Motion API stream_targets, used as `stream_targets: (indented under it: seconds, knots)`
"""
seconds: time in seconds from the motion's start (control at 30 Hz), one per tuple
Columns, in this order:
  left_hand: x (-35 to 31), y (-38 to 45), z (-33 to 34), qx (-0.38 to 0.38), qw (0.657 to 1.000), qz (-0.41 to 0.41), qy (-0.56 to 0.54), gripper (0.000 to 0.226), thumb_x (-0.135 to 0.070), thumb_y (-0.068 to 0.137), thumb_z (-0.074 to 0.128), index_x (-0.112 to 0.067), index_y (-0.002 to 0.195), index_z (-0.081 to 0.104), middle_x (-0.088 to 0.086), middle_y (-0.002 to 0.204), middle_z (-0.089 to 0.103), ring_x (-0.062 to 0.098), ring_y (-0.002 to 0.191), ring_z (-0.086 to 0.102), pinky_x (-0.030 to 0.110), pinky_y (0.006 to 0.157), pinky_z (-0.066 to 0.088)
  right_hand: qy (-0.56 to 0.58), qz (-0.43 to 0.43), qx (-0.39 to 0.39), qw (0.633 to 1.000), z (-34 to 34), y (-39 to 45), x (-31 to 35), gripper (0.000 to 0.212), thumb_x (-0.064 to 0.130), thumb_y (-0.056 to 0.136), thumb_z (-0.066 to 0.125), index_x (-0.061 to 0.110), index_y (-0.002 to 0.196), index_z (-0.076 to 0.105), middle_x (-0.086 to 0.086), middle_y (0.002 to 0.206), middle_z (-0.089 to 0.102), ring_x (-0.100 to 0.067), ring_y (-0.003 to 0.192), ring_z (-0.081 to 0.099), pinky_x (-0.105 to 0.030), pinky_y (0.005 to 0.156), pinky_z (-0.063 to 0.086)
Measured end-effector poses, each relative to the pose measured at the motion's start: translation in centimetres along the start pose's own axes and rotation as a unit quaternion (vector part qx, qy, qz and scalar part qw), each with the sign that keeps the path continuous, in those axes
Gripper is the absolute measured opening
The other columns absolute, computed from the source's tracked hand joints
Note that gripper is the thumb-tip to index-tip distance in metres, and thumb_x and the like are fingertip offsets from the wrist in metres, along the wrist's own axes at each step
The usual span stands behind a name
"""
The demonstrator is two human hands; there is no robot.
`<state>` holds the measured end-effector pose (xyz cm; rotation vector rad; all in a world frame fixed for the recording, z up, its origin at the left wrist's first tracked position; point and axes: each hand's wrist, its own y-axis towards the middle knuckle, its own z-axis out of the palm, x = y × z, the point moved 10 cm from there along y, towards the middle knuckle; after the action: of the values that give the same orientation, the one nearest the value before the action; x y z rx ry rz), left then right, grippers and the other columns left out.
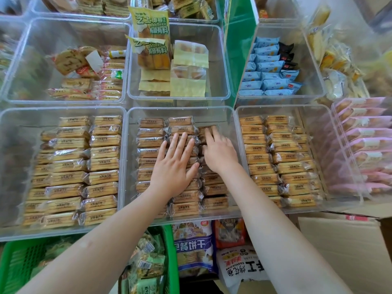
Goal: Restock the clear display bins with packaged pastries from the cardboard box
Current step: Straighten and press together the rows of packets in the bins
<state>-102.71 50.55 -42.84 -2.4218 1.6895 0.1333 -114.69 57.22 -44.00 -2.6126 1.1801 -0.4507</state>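
With our left hand (177,164) flat and open on the brown cellophane-wrapped pastry packets (148,143) in the middle clear plastic bin (237,115), our right hand (219,153) fingering a packet beside it, we risk toppling the upright rows by pressing unevenly.

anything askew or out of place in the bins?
Yes. In the back-left bin, a bread pack lies tilted on mixed, jumbled packs. In the back-middle bin, two green-labelled packs stand upright, poking above the rim.
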Motion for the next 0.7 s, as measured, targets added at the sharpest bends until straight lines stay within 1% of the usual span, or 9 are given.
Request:
stream_targets:
  seconds: [0.07, 0.13, 0.23, 0.4, 0.5, 0.57, 0.63, 0.7]
  knots:
    - [0.0, 0.0, 0.1, -0.003, 1.000, 0.002, -0.001, 0.073, -0.062, 0.101, 0.006, -0.023, 0.162, 0.003, 0.002, 0.169, -0.005, 0.021, 0.155, -0.013, 0.045, 0.125, -0.007, -0.023, -0.020, 0.006, 1.000, 0.8, 0.0, 0.1, 0.059, 0.031, 0.109, 0.028, 0.016, 0.162, 0.005, -0.008, 0.169, -0.004, -0.026, 0.155, -0.007, -0.042, 0.125, -0.001]
    - [0.1, 0.0, 0.1, -0.003, 1.000, 0.001, -0.001, 0.073, -0.062, 0.101, 0.006, -0.023, 0.162, 0.003, 0.002, 0.169, -0.005, 0.021, 0.155, -0.013, 0.046, 0.125, -0.005, -0.025, -0.025, 0.005, 0.999, 1.6, 0.0, 0.2, 0.059, 0.032, 0.109, 0.026, 0.016, 0.161, 0.004, -0.007, 0.169, -0.006, -0.024, 0.155, -0.011, -0.041, 0.125, -0.004]
    - [0.1, 0.0, 0.2, -0.006, 1.000, 0.002, 0.000, 0.072, -0.062, 0.101, 0.007, -0.023, 0.162, 0.004, 0.002, 0.169, -0.004, 0.021, 0.155, -0.012, 0.046, 0.125, -0.004, -0.025, -0.025, -0.006, 0.999, 2.2, 0.4, 0.2, 0.058, 0.032, 0.109, 0.024, 0.016, 0.161, 0.003, -0.007, 0.169, -0.005, -0.024, 0.155, -0.012, -0.042, 0.126, -0.005]
    - [0.1, 0.0, 0.3, -0.006, 1.000, 0.002, 0.003, 0.072, -0.062, 0.102, 0.008, -0.023, 0.162, 0.004, 0.003, 0.169, -0.004, 0.021, 0.155, -0.011, 0.046, 0.125, -0.004, -0.027, -0.005, 0.001, 1.000, 2.4, 0.2, 0.1, 0.057, 0.032, 0.108, 0.025, 0.017, 0.161, 0.009, -0.008, 0.169, 0.002, -0.025, 0.155, -0.005, -0.042, 0.126, -0.003]
    - [0.1, 0.0, 0.3, -0.005, 1.000, 0.002, 0.003, 0.072, -0.062, 0.102, 0.007, -0.023, 0.162, 0.003, 0.003, 0.169, -0.004, 0.021, 0.155, -0.011, 0.046, 0.126, -0.004, -0.026, -0.002, 0.018, 1.000, 2.8, 0.3, -0.1, 0.060, 0.036, 0.108, 0.024, 0.018, 0.162, 0.003, -0.008, 0.169, -0.005, -0.025, 0.155, -0.008, -0.042, 0.126, -0.004]
    - [0.1, 0.0, 0.2, -0.006, 1.000, 0.003, -0.001, 0.072, -0.061, 0.102, 0.008, -0.023, 0.162, 0.004, 0.003, 0.169, -0.004, 0.021, 0.155, -0.011, 0.046, 0.126, -0.004, -0.029, 0.001, 0.044, 0.999, 3.0, 0.9, -0.1, 0.063, 0.037, 0.108, 0.024, 0.018, 0.161, -0.003, -0.008, 0.168, -0.010, -0.025, 0.155, -0.011, -0.042, 0.126, -0.004]
    - [0.1, 0.0, 0.3, -0.005, 1.000, 0.003, -0.002, 0.071, -0.061, 0.102, 0.009, -0.023, 0.162, 0.004, 0.003, 0.169, -0.003, 0.022, 0.155, -0.010, 0.046, 0.125, -0.004, -0.035, 0.008, 0.064, 0.997, 2.7, 1.0, -0.2, 0.063, 0.038, 0.108, 0.024, 0.018, 0.161, -0.004, -0.008, 0.168, -0.013, -0.025, 0.155, -0.012, -0.043, 0.126, -0.004]
    - [0.2, 0.0, 0.4, -0.005, 1.000, 0.004, 0.001, 0.072, -0.061, 0.102, 0.009, -0.023, 0.162, 0.004, 0.003, 0.169, -0.003, 0.022, 0.155, -0.011, 0.046, 0.125, -0.004, -0.046, 0.010, 0.061, 0.997, 2.7, -0.3, -0.3, 0.063, 0.038, 0.108, 0.022, 0.017, 0.161, -0.006, -0.009, 0.167, -0.015, -0.024, 0.154, -0.014, -0.044, 0.126, -0.005]
